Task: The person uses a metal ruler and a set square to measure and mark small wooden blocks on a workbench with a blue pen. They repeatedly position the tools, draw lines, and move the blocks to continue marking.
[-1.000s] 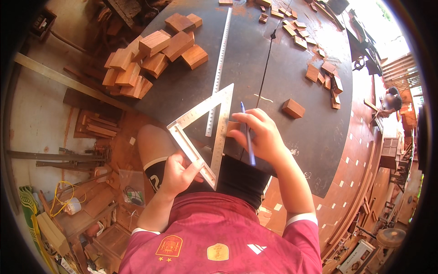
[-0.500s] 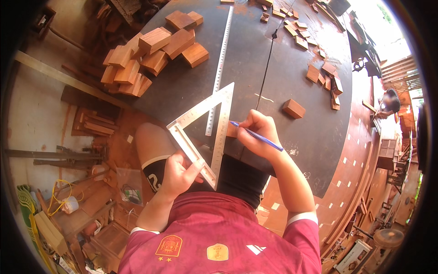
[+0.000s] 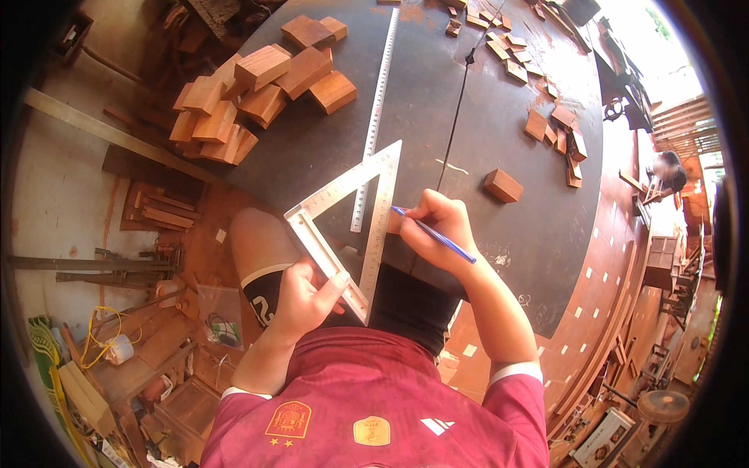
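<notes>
My left hand [image 3: 309, 300] grips the thick-edged side of a silver triangular try square [image 3: 343, 184], thumb on top. The square is held above the near edge of the dark table, one corner pointing away from me. In my right hand [image 3: 449, 222] is a blue pen [image 3: 443, 240], its tip against the square's long right edge. A reddish-brown sliver [image 3: 395, 223], perhaps wood, shows between the square and my right fingers; the rest is hidden. Under the square's far side runs a long steel ruler [image 3: 378, 109]. A single wooden block [image 3: 503, 186] lies right of my right hand.
Wooden blocks [image 3: 261, 69] are piled at the table's left. Several smaller wooden pieces [image 3: 563, 117] lie scattered along its right side. A dark seam [image 3: 456, 117] crosses the tabletop [image 3: 425, 86]. Another person [image 3: 669, 173] is at the far right.
The pen's rear end has shifted slightly left and down with my right hand, its tip still at the square's edge. The square and my left hand have barely moved.
</notes>
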The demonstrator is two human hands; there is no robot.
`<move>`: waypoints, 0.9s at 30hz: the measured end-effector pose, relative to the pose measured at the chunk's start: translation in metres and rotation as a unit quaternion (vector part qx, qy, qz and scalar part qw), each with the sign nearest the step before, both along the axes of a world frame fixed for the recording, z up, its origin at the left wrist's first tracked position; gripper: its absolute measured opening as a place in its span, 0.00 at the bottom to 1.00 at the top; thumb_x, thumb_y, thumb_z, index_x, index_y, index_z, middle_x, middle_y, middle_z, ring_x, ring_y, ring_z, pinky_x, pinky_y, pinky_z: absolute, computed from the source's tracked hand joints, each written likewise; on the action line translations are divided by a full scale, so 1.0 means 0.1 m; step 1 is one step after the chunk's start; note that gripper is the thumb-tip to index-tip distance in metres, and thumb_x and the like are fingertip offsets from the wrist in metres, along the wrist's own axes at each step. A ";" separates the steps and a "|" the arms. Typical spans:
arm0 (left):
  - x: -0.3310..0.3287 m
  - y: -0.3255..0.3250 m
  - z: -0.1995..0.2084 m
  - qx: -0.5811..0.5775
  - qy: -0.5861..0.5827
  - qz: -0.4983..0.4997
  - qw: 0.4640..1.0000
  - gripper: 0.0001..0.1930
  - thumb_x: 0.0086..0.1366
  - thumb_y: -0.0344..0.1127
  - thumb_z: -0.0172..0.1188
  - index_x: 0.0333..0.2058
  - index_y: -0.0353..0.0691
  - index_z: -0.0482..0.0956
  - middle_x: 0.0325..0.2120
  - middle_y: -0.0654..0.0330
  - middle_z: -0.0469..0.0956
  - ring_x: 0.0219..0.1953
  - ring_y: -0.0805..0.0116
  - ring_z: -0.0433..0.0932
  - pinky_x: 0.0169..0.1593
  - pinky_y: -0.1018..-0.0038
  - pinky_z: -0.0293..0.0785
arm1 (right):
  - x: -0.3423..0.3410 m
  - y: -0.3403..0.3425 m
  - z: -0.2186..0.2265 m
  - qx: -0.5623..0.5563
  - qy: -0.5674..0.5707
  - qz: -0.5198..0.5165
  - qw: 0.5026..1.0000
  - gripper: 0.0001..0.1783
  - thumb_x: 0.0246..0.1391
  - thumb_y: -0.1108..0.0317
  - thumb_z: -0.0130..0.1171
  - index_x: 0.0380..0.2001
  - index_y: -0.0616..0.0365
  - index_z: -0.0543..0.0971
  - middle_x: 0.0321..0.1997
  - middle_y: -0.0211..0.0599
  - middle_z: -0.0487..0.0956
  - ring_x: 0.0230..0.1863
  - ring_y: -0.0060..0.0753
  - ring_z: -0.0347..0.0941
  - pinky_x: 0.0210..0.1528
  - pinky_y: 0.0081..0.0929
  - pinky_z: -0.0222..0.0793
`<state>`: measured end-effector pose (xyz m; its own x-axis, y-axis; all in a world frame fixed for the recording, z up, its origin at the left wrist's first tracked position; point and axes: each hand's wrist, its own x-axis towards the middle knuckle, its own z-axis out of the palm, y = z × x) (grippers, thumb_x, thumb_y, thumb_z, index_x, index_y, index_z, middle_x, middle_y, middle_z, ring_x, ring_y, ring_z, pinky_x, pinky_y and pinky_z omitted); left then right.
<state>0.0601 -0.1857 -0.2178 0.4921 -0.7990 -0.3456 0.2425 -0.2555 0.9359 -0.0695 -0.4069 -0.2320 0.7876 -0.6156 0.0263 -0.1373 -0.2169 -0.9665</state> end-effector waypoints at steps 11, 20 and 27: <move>0.01 0.02 -0.02 -0.001 0.011 0.005 1.000 0.11 0.69 0.32 0.61 0.43 0.30 0.73 0.27 0.58 0.80 0.25 0.73 0.83 0.23 0.80 0.80 | -0.12 0.00 0.06 0.054 -0.012 0.056 0.997 0.10 0.47 0.75 0.63 0.19 0.62 0.72 0.16 0.27 0.74 0.21 0.09 0.66 0.21 0.19 0.62; -0.07 0.00 0.00 -0.054 0.044 -0.002 0.998 0.10 0.68 0.29 0.61 0.43 0.30 0.73 0.30 0.58 0.81 0.28 0.72 0.84 0.25 0.79 0.82 | -0.17 -0.15 0.06 0.056 -0.012 -0.066 0.996 0.13 0.46 0.75 0.64 0.18 0.62 0.69 0.18 0.26 0.75 0.23 0.09 0.66 0.21 0.19 0.62; -0.14 -0.03 0.02 -0.053 0.048 -0.016 0.997 0.09 0.69 0.29 0.61 0.44 0.30 0.76 0.33 0.59 0.83 0.31 0.76 0.84 0.27 0.81 0.80 | -0.16 -0.11 0.06 0.076 0.009 -0.041 0.996 0.11 0.47 0.73 0.64 0.19 0.63 0.72 0.19 0.27 0.77 0.23 0.10 0.68 0.23 0.20 0.64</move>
<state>0.0461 -0.1888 -0.2161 0.4348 -0.8480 -0.3030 0.3251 -0.1660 0.9310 -0.0855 -0.4180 -0.2261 0.7338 -0.6740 -0.0852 -0.1653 -0.0555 -0.9847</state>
